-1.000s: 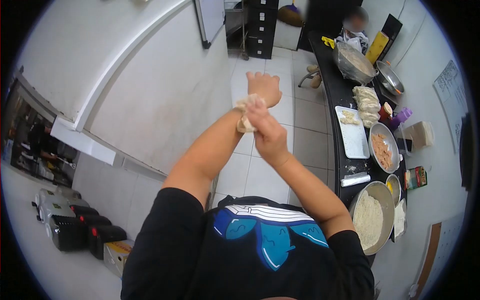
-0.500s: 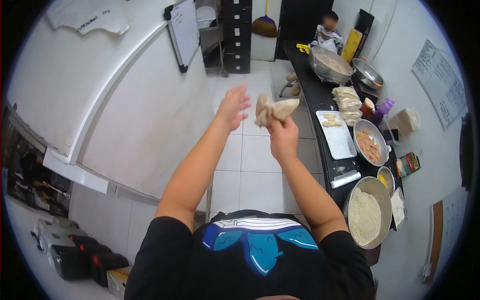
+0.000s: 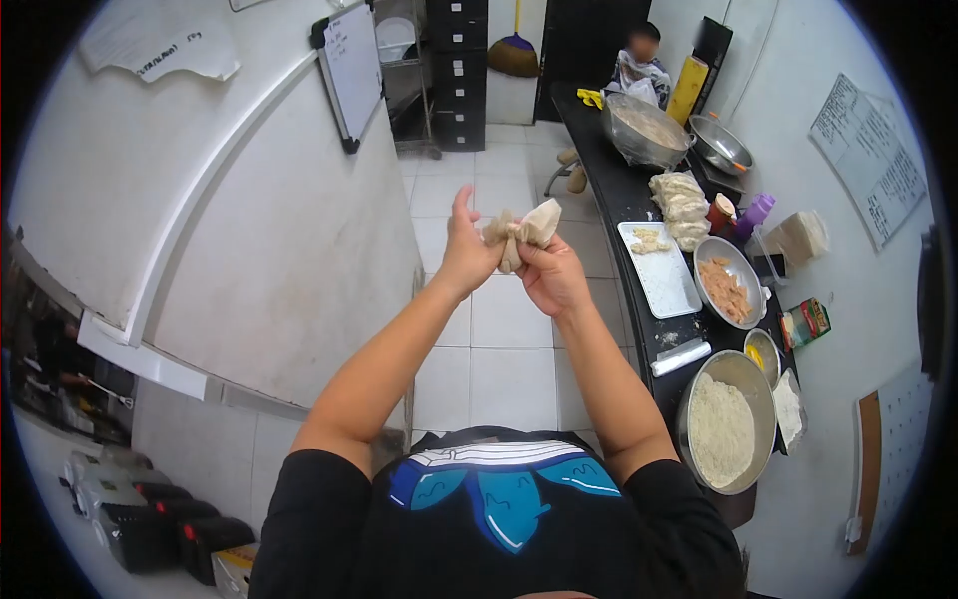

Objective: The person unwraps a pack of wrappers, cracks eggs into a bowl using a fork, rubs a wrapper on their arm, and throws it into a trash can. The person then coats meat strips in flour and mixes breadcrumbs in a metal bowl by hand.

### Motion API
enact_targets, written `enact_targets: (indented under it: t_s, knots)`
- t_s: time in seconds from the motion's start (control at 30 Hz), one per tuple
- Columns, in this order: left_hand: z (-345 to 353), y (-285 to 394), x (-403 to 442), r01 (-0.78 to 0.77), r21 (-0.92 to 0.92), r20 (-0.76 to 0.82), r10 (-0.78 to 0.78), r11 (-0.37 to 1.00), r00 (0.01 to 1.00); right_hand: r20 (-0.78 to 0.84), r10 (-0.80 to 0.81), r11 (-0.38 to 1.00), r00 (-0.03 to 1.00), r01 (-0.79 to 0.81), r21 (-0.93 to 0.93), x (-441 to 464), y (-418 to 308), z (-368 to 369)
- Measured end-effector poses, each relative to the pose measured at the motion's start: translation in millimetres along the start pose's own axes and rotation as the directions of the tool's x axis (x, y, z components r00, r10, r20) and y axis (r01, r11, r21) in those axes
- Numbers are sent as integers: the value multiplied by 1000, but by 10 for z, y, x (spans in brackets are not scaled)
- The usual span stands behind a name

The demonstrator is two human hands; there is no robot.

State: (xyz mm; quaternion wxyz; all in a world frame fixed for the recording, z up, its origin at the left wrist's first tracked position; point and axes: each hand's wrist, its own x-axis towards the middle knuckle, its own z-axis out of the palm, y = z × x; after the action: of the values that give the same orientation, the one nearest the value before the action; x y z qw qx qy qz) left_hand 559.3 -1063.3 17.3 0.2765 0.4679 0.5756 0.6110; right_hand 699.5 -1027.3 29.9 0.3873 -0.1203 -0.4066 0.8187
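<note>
A crumpled beige cloth (image 3: 537, 224) is bunched between my two hands, out in front of my chest above the tiled floor. My right hand (image 3: 555, 272) pinches it from the right side. My left hand (image 3: 467, 250) touches the cloth's left side, its fingers spread and pointing up and away. On the black table (image 3: 599, 185) to the right, apart from both hands, are a white tray (image 3: 664, 285) with pale pieces, a bowl of pinkish meat (image 3: 723, 288) and a large metal bowl of flour (image 3: 720, 429).
A person (image 3: 641, 70) sits at the table's far end, behind a plastic-covered bowl (image 3: 647, 130). A white wall (image 3: 269, 240) with a whiteboard (image 3: 349, 72) runs along the left. Black drawers (image 3: 457, 75) and a broom (image 3: 513, 56) stand ahead; jugs (image 3: 140, 529) sit lower left.
The cloth left my left wrist, held by my right hand while my left hand came away. Now my left hand is back against it, with its fingers spread.
</note>
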Motion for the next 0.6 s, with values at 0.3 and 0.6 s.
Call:
enact_targets:
  t_s: [0.3, 0.6]
  knots:
    - [-223, 229, -533, -487, 714, 181, 540, 503, 822, -32, 255, 879, 966, -245, -410, -289, 1, -73]
    - [-600, 332, -1015, -520, 813, 378, 443, 261, 813, -71, 506, 755, 859, -482, -445, -354, 155, -301]
